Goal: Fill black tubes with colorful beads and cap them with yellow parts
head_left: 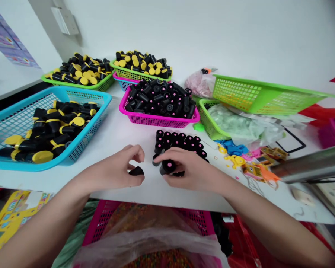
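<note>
My right hand (188,167) pinches a small black plastic cylinder (167,166) with a pink dot on its end. Beside and behind its fingers, rows of the same pink-dotted black cylinders (177,140) stand close together on the white table, some hidden by the hand. To the left, my left hand (121,167) is curled, thumb and index finger apart, around a small black piece (136,171); its full shape is hidden. A magenta basket (162,121) behind the rows is heaped with more pink-dotted black cylinders.
A blue basket (69,156) and two green baskets (104,86) hold black cylinders with yellow caps. Right are a tilted green basket (257,98), plastic bags (240,124), small coloured parts (236,160) and a metal post (312,163). Below the table edge, a bag-lined magenta basket (100,219) holds tiny beads.
</note>
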Tool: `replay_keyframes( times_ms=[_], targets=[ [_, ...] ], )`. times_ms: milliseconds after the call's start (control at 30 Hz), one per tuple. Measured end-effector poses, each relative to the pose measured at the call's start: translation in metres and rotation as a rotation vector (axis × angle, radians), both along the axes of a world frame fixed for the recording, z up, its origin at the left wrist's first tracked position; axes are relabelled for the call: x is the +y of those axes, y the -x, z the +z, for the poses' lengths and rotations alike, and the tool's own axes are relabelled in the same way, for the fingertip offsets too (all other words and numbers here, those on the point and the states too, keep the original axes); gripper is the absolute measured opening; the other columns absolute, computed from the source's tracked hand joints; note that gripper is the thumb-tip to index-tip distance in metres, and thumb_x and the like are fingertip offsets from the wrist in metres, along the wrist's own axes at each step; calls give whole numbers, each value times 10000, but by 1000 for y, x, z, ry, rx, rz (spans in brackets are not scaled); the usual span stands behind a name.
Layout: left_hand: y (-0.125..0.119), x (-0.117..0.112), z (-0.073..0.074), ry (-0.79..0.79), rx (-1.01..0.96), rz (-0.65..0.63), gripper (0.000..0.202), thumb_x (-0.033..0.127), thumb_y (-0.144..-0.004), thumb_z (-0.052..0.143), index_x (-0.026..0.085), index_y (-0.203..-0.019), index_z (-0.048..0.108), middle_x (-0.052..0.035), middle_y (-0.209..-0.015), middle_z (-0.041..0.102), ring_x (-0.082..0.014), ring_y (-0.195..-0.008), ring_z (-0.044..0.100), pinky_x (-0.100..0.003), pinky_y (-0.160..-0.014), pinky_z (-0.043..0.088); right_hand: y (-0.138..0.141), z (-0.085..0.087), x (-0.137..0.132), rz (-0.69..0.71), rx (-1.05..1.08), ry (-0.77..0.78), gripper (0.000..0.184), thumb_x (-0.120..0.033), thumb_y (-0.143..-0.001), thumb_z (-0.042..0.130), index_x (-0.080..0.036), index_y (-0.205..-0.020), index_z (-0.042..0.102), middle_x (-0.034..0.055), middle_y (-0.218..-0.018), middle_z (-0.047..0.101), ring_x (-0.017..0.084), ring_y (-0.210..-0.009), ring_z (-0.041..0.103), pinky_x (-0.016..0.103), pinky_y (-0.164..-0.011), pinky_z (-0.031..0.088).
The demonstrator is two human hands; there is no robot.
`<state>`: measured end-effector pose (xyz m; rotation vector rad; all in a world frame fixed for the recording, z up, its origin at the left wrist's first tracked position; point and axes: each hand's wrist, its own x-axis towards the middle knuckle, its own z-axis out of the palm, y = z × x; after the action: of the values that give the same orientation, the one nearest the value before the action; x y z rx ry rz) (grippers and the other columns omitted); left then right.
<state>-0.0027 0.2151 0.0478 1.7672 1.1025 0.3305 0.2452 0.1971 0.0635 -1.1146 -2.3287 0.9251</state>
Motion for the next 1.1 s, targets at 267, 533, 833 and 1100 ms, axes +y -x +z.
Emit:
replay_keyframes(
  times_ms=[267, 533, 833, 1100],
  targets=[
    [-46, -23, -29, -218, 172, 143, 371, 117, -735, 492, 206, -1093, 461, -55, -760, 564, -271, -726, 584, -385, -759, 426, -2, -28, -15, -102, -358, -352, 301, -233, -803, 740, -213, -1092, 658, 69, -1041, 694, 260, -1060, 565, 431, -875, 458],
    [-52, -17, -17, 63, -69, 198, 252, 228, -781, 519, 250, -930, 317, 22, -809, 413, -162, -624, 479, -332, -650, 457, 11, -36, -26, -148, -528, -563, 457, -342, -815, 742, -178, -1224, 624, 134, -1163, 621, 314, -1047, 508, 458, -825, 396],
    [-37, -24, -29, 324, -255, 260, 384, 636, -940, 281, 258, -998, 320, -19, -967, 472, -157, -787, 548, -287, -611, 522, 32, -44, -45, -81, 11, -411, 215, -281, -924, 592, -162, -1099, 623, 65, -1052, 688, 188, -1014, 582, 342, -920, 434],
    [-7, -19, -46, -90, -16, 77, 330, 446, -959, 429, 258, -1210, 531, -103, -1225, 609, -290, -1203, 519, -484, -1093, 342, 34, -67, -40, -343, -477, -768, 356, -478, -864, 645, -311, -1177, 659, 119, -1308, 584, 331, -1063, 432, 510, -849, 345]
  ],
)
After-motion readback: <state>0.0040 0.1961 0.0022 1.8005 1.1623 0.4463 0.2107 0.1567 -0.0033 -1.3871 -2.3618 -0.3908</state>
